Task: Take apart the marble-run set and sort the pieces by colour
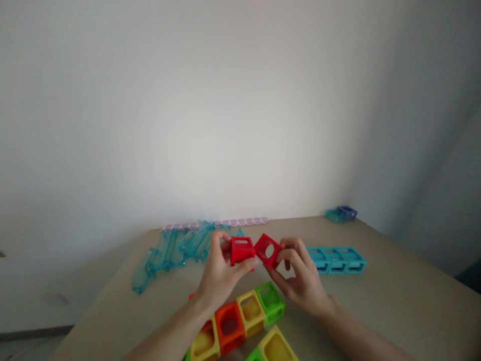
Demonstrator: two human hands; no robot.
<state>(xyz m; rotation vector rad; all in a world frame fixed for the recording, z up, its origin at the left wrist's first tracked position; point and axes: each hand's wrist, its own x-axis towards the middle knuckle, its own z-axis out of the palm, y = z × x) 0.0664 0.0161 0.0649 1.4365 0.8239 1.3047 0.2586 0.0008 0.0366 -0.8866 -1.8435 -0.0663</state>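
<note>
Above the middle of the table, my left hand (pixel 221 268) is closed round a red hollow block (pixel 242 249) with a slot in its upper side. Close to its right edge, a second red hollow block (pixel 268 250) with a round hole is pinched in the fingers of my right hand (pixel 300 273), tilted on a corner. The two blocks meet or nearly meet; I cannot tell which. Below my hands lies a row of joined hollow blocks (pixel 251 310) in yellow, orange and green, partly covered by my left forearm. A shorter yellow and green piece (pixel 277 346) is nearer me.
Clear blue track pieces (pixel 176 250) lie in a pile at the back left. A purple patterned strip (pixel 244 221) runs along the wall. Right of my hand is a row of teal blocks (pixel 338 260). A dark blue block (pixel 346 212) sits at the far right corner.
</note>
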